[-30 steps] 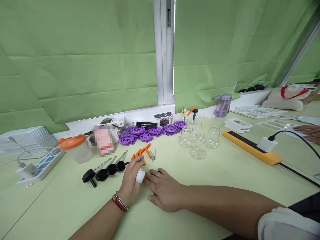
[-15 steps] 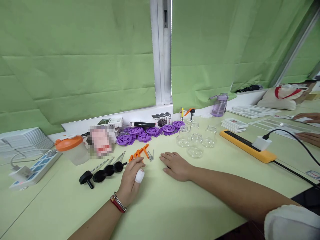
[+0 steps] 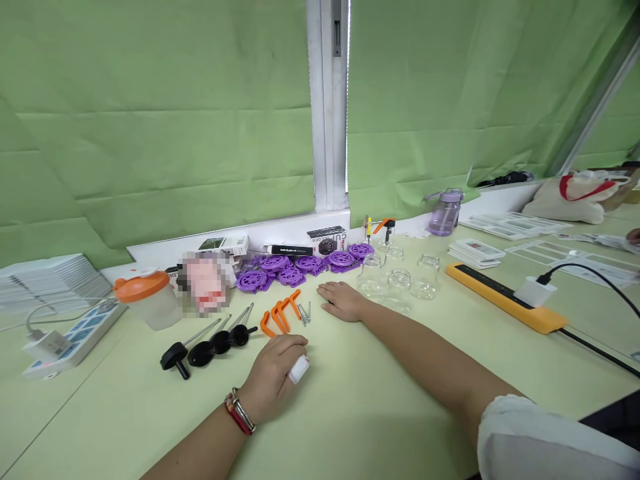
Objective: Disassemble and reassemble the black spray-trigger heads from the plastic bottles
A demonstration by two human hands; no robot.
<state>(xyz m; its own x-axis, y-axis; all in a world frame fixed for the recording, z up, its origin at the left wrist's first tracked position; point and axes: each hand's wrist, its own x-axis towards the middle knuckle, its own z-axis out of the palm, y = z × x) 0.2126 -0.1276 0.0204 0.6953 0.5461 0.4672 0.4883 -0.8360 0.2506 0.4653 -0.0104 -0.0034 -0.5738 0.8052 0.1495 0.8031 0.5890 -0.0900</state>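
Note:
My left hand (image 3: 277, 372) rests on the table with its fingers loosely bent and apart, holding nothing I can see; a white wrap covers its thumb. Just beyond it lie several orange angled handles (image 3: 296, 306) and a small cluster of metal screws (image 3: 305, 314). Left of these is a row of black round-headed pieces (image 3: 220, 342) with metal rods. My right hand (image 3: 343, 302) lies flat, fingers outstretched, right of the screws and in front of the purple openwork discs (image 3: 341, 260). Several clear glass jars (image 3: 399, 280) stand beside it, partly behind my right forearm.
An orange-lidded cup (image 3: 150, 300) and a white power strip (image 3: 83, 340) are at left. Along the back are a black marker-like tube (image 3: 289, 250) and a printed box (image 3: 327, 241). At right are a yellow power strip (image 3: 505, 297), a purple bottle (image 3: 445, 213) and another person's fingers (image 3: 634, 236).
My left hand has drawn back from the orange handles, toward me and to the right. My right hand has slid slightly farther away, toward the purple discs. The other person's hands have mostly left view.

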